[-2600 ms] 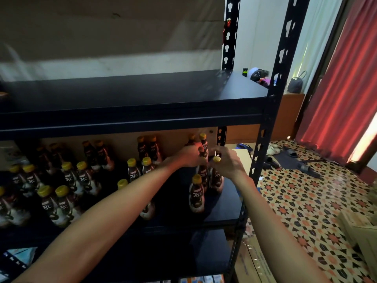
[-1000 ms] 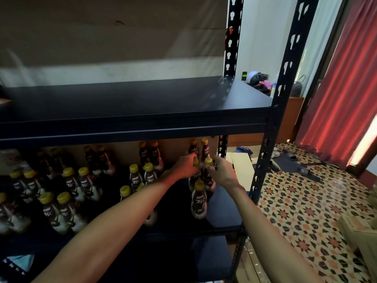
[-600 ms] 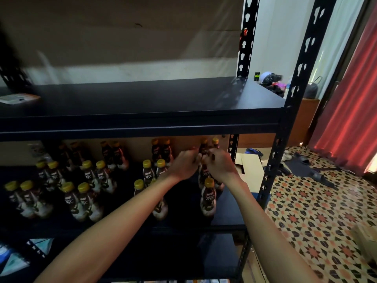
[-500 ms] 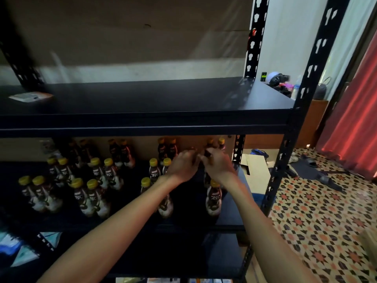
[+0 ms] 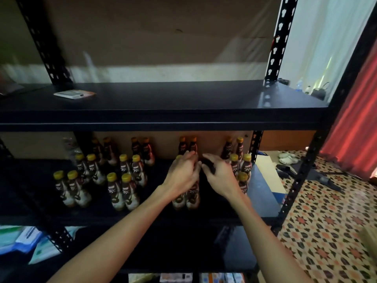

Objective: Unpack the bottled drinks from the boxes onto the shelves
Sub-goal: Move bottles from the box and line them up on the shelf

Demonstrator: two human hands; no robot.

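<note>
Several brown bottled drinks with yellow caps stand in pairs across the black middle shelf. My left hand is closed over the tops of a front pair of bottles right of centre. Beside it, fingertips nearly touching, my right hand is curled around a dark bottle whose cap is hidden. Just right of that hand stands another group of bottles near the shelf's end. No box is in view.
The black upper shelf overhangs the bottles and carries a flat white item. Packages lie on the lower shelf at left. Upright posts frame the rack. To the right are a patterned floor, cardboard, sandals and a red curtain.
Both hands have shifted left from the rightmost group of bottles to the neighbouring pair. The head has turned left, bringing more of the rack's left side into view.
</note>
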